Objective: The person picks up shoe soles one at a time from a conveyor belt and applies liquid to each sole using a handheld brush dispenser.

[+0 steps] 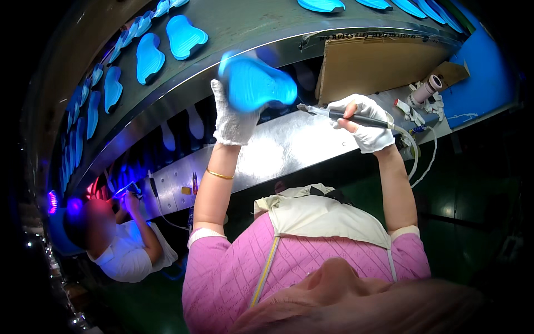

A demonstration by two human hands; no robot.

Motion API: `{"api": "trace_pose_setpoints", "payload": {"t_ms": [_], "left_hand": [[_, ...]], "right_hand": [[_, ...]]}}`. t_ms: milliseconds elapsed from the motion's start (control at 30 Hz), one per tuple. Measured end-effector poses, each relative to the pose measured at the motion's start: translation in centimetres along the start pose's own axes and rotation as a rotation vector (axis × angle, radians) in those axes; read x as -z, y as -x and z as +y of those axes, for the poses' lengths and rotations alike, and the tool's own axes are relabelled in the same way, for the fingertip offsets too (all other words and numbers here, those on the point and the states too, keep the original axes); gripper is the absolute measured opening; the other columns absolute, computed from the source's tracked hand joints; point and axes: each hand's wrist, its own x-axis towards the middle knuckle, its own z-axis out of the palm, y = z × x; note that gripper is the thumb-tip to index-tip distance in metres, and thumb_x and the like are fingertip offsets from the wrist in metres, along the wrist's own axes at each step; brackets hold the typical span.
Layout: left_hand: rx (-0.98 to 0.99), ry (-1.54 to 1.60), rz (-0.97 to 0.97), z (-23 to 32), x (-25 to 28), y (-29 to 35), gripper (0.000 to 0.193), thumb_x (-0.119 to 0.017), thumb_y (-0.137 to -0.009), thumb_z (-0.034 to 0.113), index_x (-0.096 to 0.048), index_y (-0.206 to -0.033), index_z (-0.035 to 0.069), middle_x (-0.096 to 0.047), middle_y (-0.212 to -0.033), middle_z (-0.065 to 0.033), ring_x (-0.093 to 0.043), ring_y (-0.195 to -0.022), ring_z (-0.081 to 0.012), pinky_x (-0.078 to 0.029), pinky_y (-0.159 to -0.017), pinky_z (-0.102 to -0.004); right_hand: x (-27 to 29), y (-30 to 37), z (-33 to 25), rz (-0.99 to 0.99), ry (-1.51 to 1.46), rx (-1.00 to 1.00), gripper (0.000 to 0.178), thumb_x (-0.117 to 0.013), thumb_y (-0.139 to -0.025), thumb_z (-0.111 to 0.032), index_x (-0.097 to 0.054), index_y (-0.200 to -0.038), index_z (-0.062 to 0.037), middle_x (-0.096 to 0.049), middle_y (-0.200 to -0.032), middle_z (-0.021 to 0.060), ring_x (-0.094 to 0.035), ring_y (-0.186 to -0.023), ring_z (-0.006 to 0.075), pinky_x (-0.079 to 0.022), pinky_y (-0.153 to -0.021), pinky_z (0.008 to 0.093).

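In a white glove, my left hand (236, 123) grips a blue shoe sole (258, 83), its thumb upright along the left edge. The sole is raised before the conveyor's metal edge, its outline smeared by motion; the fingers behind it are hidden. My right hand (370, 136), also gloved with some bare fingertips showing, pinches a black-handled brush (319, 111). A pale hose (413, 147) runs from the handle's rear end. The bristle tip points left at the sole, with a small gap between them.
A conveyor belt (239, 22) carries several blue soles (186, 37). Beneath lies a bright metal work shelf (289, 139). On the right stand a cardboard sheet (378, 69), a pink cup (427, 89) and crumpled gloves (409, 113). A co-worker (130, 245) sits at the left.
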Motion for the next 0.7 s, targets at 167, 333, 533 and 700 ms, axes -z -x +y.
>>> {"api": "trace_pose_setpoints", "payload": {"t_ms": [167,333,533,700], "left_hand": [[0.590,0.356,0.214,-4.1,4.0,2.7,0.072,-0.041,-0.087,0.059,-0.048,-0.125,-0.001,-0.058,-0.115,-0.0199,-0.059,-0.103,-0.0333,-0.039,-0.099,-0.0533],[0.407,0.446,-0.024,-8.3,2.8,3.4,0.053,-0.054,-0.089,0.035,-0.045,-0.128,0.000,-0.056,-0.118,-0.0186,-0.055,-0.110,-0.0325,-0.035,-0.103,-0.0538],[0.469,0.236,0.119,-11.4,1.7,3.2,0.076,-0.049,-0.083,0.062,-0.039,-0.132,0.005,-0.052,-0.122,-0.0149,-0.055,-0.107,-0.0273,-0.045,-0.096,-0.0406],[0.335,0.218,0.185,-11.8,1.2,3.0,0.077,-0.047,-0.083,0.064,-0.039,-0.132,0.005,-0.051,-0.123,-0.0151,-0.054,-0.109,-0.0274,-0.045,-0.096,-0.0396]], "right_hand": [[-2.7,1.5,3.8,0.167,-0.009,-0.013,0.015,-0.069,-0.076,0.003,-0.057,-0.083,-0.0032,-0.065,-0.080,0.0067,-0.061,-0.069,0.0091,-0.049,-0.063,0.0225],[-1.3,0.5,4.6,0.333,0.042,0.135,0.017,-0.064,-0.078,0.003,-0.051,-0.087,-0.0033,-0.061,-0.078,0.0050,-0.058,-0.065,0.0082,-0.048,-0.061,0.0208],[-3.5,0.6,3.3,0.190,0.009,0.165,0.019,-0.063,-0.079,0.004,-0.051,-0.090,-0.0047,-0.060,-0.079,0.0056,-0.059,-0.067,0.0090,-0.048,-0.060,0.0210],[-3.1,1.6,2.2,0.203,-0.108,0.099,0.016,-0.062,-0.080,0.002,-0.052,-0.090,-0.0051,-0.059,-0.079,0.0052,-0.058,-0.064,0.0078,-0.049,-0.060,0.0224]]}}
